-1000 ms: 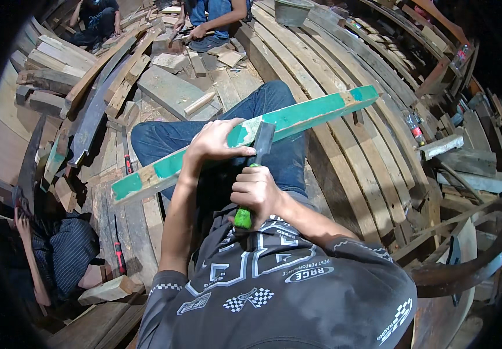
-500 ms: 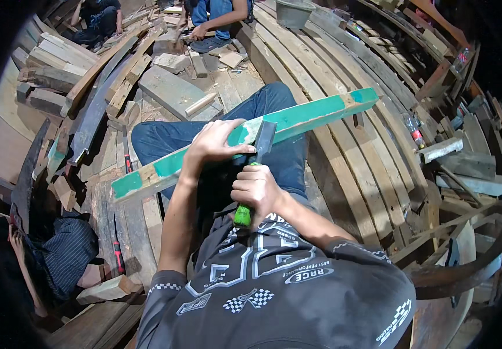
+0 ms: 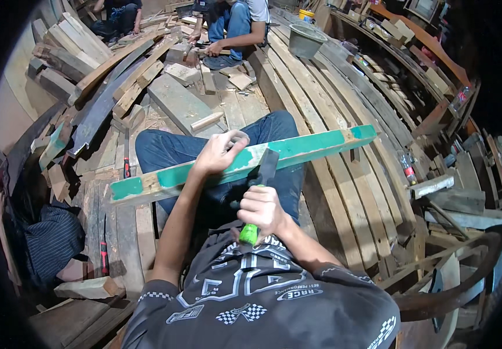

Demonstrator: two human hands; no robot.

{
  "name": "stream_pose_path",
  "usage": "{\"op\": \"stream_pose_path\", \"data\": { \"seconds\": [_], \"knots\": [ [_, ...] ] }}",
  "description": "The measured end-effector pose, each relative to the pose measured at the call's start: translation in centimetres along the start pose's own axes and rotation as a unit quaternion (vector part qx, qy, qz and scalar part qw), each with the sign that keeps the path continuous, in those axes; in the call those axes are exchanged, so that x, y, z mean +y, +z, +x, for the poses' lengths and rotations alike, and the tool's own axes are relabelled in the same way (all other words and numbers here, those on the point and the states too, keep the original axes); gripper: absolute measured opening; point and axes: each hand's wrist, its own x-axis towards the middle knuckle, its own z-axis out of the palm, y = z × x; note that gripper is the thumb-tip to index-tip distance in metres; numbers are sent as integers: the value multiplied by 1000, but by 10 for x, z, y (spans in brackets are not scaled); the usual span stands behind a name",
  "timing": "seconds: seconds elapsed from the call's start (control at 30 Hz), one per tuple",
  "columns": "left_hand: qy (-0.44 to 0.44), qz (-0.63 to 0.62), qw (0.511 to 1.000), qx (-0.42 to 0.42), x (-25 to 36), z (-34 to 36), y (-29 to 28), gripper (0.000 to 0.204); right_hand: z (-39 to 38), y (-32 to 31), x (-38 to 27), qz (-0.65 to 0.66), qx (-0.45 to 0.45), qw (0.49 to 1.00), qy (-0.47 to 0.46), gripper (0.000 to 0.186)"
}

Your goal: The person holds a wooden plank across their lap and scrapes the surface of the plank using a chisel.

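Note:
A long wooden bar with flaking green paint lies slantwise across my lap, its right end farther away. My right hand is wrapped round the bright green handle of a chisel. The broad, dark blade points away from me, its end at the bar's near edge beside a scraped, pale patch. My left hand is over the bar, left of the blade, with its fingers curled in toward the thumb. The fingertips are hidden, so whether anything small is between them does not show.
Long beams run along my right. Ahead lie a thick plank and offcuts. Red-handled tools are on the floorboards at left. A grey bucket stands on the beams. Another person's hand is at work beyond; a second person sits farther left.
My left hand has curled its fingers and moved off the chisel blade. The chisel, in my right hand, has drawn back a little from the bar's face. The whole view has shifted.

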Motion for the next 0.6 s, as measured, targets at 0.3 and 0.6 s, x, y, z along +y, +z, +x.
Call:
{"op": "stream_pose_path", "data": {
  "seconds": [0.3, 0.6],
  "knots": [
    [-25, -31, 998, 44, -5, -2, -1, 48, -5, 2, 1, 4, -53, 999, 8, 49],
    [-24, -36, 999, 27, -5, -1, -2, 47, 6, 1, 6, 30, -73, 997, 15, 37]
  ]
}}
